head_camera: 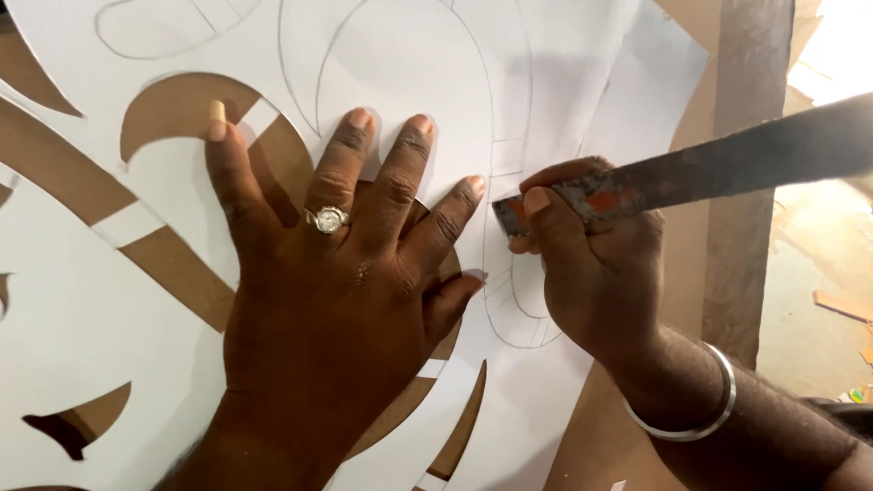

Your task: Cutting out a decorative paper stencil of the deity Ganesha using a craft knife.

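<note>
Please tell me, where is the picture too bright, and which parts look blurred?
Head view: strong glare washes out the floor at the upper right corner; the long dark metal blade in the right hand blurs toward its far end; the left hand on the white cut paper stencil is sharp.

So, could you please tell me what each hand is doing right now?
Left hand: open, flat on the white cut-out paper stencil.
Right hand: closed on the worn flat metal blade.

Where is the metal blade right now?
In the head view, right of centre: the right hand grips the metal blade, its tip on the white paper stencil beside the left hand.
</note>
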